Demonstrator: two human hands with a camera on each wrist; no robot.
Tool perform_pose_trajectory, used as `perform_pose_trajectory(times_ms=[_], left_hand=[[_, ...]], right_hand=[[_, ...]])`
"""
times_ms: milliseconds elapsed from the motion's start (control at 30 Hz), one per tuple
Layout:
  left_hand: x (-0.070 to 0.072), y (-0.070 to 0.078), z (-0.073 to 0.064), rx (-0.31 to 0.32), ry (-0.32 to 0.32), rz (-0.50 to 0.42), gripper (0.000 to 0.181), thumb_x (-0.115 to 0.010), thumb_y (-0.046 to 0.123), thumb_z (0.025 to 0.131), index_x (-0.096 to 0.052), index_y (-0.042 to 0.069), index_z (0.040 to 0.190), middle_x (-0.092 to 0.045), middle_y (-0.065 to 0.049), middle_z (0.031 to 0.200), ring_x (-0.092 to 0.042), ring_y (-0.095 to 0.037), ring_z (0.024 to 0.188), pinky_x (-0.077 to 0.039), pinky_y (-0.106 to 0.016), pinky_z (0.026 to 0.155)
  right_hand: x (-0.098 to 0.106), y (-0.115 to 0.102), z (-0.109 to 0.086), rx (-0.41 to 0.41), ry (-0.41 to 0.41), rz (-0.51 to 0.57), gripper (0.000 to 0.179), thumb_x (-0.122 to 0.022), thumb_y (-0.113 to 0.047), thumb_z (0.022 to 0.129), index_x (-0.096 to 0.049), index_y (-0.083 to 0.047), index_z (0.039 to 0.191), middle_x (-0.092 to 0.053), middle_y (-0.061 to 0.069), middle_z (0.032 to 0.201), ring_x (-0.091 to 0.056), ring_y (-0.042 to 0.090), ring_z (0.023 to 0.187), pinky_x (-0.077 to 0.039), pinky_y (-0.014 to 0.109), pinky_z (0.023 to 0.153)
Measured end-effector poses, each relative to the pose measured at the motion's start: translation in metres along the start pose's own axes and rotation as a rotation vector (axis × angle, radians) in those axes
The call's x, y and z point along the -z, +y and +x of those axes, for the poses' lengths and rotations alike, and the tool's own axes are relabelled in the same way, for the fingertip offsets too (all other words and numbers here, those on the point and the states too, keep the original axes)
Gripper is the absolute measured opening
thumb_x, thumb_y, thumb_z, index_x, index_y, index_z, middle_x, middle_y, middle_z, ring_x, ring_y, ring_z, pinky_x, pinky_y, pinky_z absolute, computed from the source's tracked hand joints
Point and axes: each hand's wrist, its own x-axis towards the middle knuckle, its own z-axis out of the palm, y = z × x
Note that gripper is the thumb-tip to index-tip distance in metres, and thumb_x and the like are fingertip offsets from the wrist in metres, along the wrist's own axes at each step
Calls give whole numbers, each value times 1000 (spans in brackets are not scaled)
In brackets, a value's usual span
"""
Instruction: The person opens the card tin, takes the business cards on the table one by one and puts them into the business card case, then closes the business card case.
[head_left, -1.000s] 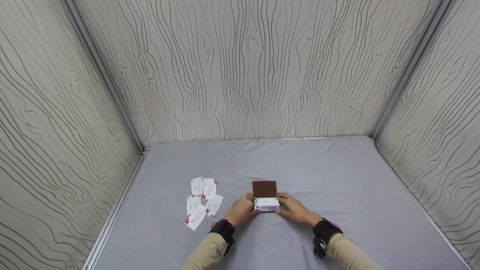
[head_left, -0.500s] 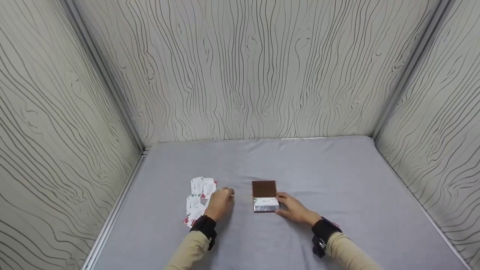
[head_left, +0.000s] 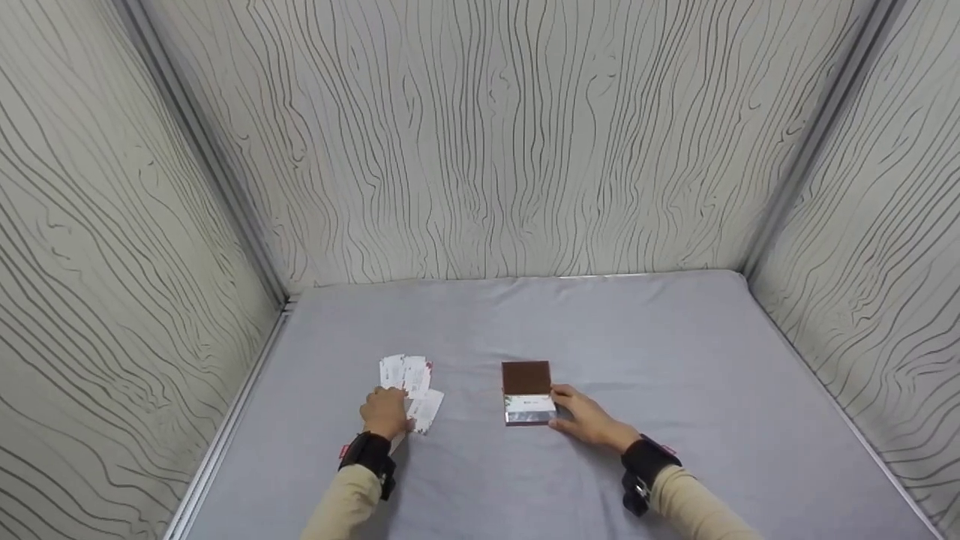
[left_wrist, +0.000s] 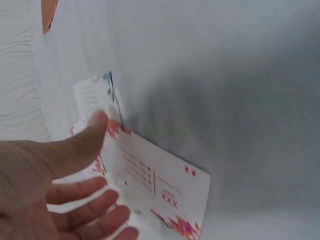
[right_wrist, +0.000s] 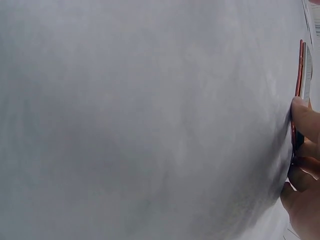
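My left hand (head_left: 385, 414) hovers over or touches the white business cards (head_left: 418, 375) on the left side of the table. In the left wrist view its thumb lies at the corner of a card with red flowers (left_wrist: 160, 180), while the other fingers are spread and slightly bent near the card's far edge. A brown card holder (head_left: 526, 377) lies unfolded in the middle, a white card (head_left: 529, 403) in its clear pocket. My right hand (head_left: 590, 421) grips the holder's right edge between thumb and fingers; the right wrist view shows that edge (right_wrist: 300, 75).
Grey cloth (head_left: 600, 322) covers the table, with a few wrinkles. Patterned panels (head_left: 480, 150) enclose it at the back and both sides, with metal rails at the corners.
My left hand has let go of the card holder's left side and moved left to the loose cards, covering some of them. My right hand has stayed on the holder.
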Motion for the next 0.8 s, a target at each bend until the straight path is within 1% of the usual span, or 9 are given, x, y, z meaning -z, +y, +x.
perform_pose_trajectory(times_ms=[67,133,167,233,333,433,600,800], left_hand=[[3,-6,-1,44,-39,26,37,-86,11,71,-67,-6,97,-56,-25,90,-58,-41,90,-51,-53,73],[4,-12,1,71,-74,42,40,-88,13,70,-66,-8,95,-55,-25,89,-59,-41,89,-52,-53,71],[4,-14,2,81,-92,44,42,-89,14,69,-66,-9,96,-56,-25,89,-59,-41,89,-52,-54,71],[6,-19,3,98,-123,41,50,-93,19,65,-66,-9,96,-57,-25,89,-60,-41,88,-52,-54,71],[9,-23,3,115,-169,30,52,-94,22,65,-66,-8,95,-62,-25,91,-62,-38,86,-53,-53,71],[11,-26,3,130,-200,16,50,-94,23,64,-66,-6,94,-65,-23,93,-64,-36,85,-53,-51,71],[11,-28,2,134,-217,22,50,-95,24,63,-65,-3,93,-66,-21,94,-63,-34,87,-53,-49,72],[11,-27,0,107,-201,32,49,-94,22,64,-65,-4,93,-66,-20,92,-65,-35,87,-52,-51,74]], right_hand=[[0,-1,0,13,4,4,54,-68,-14,93,-49,23,127,-46,36,134,-46,52,123,-37,60,99],[0,-1,-1,32,8,4,54,-68,-15,93,-49,24,126,-46,37,133,-47,53,122,-38,60,98],[0,-1,-2,42,10,2,54,-67,-14,93,-49,24,126,-46,37,133,-47,53,122,-39,61,97],[1,0,-2,60,16,2,54,-67,-14,94,-48,25,126,-46,38,133,-47,53,121,-39,61,96],[0,0,-2,72,21,4,54,-66,-14,94,-48,25,126,-46,38,132,-47,53,121,-39,60,97],[0,0,-2,72,28,11,53,-66,-14,94,-48,25,126,-47,38,132,-47,53,121,-39,60,97],[0,0,-3,81,48,5,52,-67,-12,93,-50,25,125,-48,38,130,-48,54,119,-40,61,95],[0,-1,-2,71,42,6,52,-68,-12,92,-50,24,125,-48,38,131,-48,53,119,-40,60,96]])
